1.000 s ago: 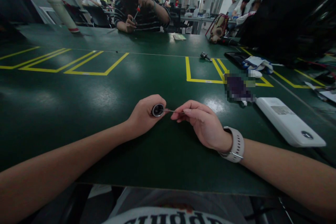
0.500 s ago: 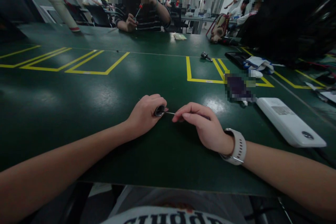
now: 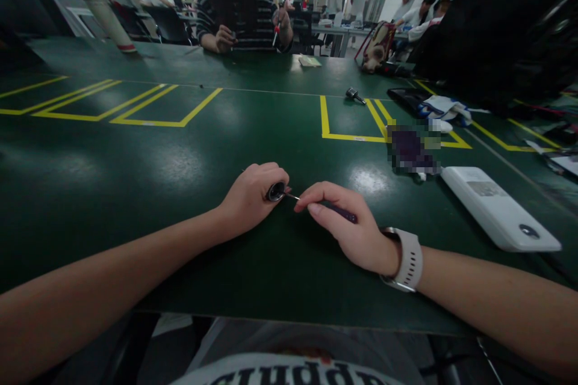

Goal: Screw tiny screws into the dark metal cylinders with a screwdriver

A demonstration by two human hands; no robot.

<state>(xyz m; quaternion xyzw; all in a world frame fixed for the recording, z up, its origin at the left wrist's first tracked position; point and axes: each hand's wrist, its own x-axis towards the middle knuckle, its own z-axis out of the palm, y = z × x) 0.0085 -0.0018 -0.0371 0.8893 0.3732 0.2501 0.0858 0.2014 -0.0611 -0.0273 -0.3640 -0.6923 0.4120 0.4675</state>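
My left hand is closed around a dark, hollow cylinder, whose round open end faces right. Most of this cylinder is hidden in my palm. In my right hand is a slim screwdriver with a dark purple handle, its thin metal shaft pointing left. The shaft reaches the cylinder's opening; how deep its tip goes inside cannot be seen. Both hands are low over the green table, close together.
A small dark metal piece with a shaft lies by the yellow tape. To the right are a white power bank, a blurred-out dark object and a white-blue cloth. Across the table a person in a striped top handles small things.
My right hand has tilted and lowered slightly, so more of the screwdriver's handle shows. My left hand keeps its hold almost unmoved. The person opposite has moved their hands apart.
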